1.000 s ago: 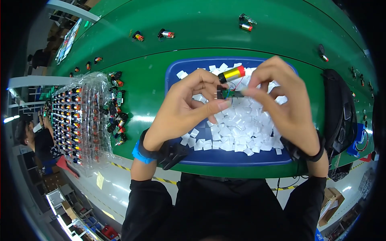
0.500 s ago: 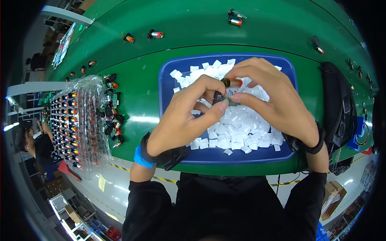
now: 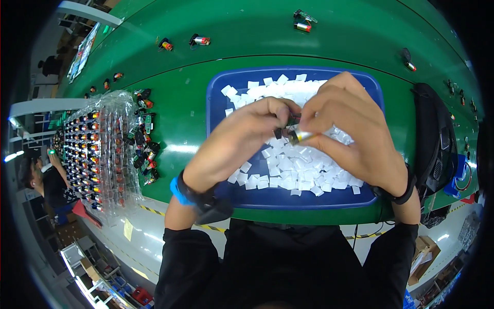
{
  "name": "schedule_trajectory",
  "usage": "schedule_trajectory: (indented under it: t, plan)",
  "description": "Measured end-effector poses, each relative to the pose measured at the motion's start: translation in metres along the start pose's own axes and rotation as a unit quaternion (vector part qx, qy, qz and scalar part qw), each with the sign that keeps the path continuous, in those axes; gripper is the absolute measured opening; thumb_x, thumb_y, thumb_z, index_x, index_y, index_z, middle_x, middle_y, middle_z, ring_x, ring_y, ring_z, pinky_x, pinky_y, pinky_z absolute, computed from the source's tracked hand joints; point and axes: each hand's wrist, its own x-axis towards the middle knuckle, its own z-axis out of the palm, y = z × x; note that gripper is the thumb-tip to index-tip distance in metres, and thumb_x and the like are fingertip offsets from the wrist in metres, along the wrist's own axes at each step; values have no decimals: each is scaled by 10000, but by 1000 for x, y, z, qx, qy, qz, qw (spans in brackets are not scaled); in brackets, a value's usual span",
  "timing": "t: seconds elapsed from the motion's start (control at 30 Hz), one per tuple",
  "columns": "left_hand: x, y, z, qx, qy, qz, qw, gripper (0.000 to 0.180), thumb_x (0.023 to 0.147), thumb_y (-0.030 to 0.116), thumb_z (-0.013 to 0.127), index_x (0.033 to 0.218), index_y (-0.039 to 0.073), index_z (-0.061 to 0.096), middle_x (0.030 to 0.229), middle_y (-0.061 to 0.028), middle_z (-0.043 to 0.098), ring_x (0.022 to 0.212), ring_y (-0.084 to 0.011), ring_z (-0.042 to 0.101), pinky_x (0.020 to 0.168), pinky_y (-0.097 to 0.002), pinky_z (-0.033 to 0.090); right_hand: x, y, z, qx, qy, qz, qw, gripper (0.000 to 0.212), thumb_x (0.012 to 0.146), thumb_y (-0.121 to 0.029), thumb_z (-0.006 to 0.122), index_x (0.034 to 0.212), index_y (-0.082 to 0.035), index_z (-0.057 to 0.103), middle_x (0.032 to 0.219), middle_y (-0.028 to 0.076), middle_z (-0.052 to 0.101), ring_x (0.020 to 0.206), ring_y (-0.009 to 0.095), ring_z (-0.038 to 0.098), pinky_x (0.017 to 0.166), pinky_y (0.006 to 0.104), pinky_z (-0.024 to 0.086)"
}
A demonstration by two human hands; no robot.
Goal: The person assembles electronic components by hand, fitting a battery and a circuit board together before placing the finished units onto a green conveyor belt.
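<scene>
Over a blue tray (image 3: 288,205) strewn with small white paper-like squares (image 3: 309,170), my two hands meet around a small electronic assembly. My right hand (image 3: 352,126) pinches its cylindrical battery (image 3: 304,136), silvery with a yellowish end, between thumb and fingers. My left hand (image 3: 242,134), somewhat blurred, is closed on the small black part (image 3: 278,133) of the same assembly. A dark piece between the fingertips joins in, but its shape and the wires are mostly hidden.
At the left stands a clear plastic tray stack (image 3: 105,154) filled with similar assemblies, beside a loose pile of them (image 3: 146,149). More lie along the far green table (image 3: 247,36). A black bag (image 3: 431,139) rests at the right. Another person (image 3: 49,177) sits far left.
The battery has swung from above the black part down to its right, its end now tilted lower. My left fingers have curled in and my right hand has turned.
</scene>
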Motion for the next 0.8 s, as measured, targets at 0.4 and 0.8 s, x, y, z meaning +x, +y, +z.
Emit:
schedule_trajectory:
  t: [0.4,0.8]
  plan:
    - [-8,15,5,128,17,-15,992,280,1010,130,520,1216,-51,577,1040,-124,646,923,-173,661,783,-316,561,2,-8,0,16,4,16,1000,295,686,-35,828,940,-29,680,992,74,749,836,241,567,713,324,483]
    - [-13,9,3,213,22,-10,977,326,901,-41,626,1221,-38,567,1071,-147,651,746,-151,670,611,-267,557,2,-12,8,-188,83,-94,974,245,550,-24,753,794,-45,739,883,13,727,710,203,538,548,277,410]
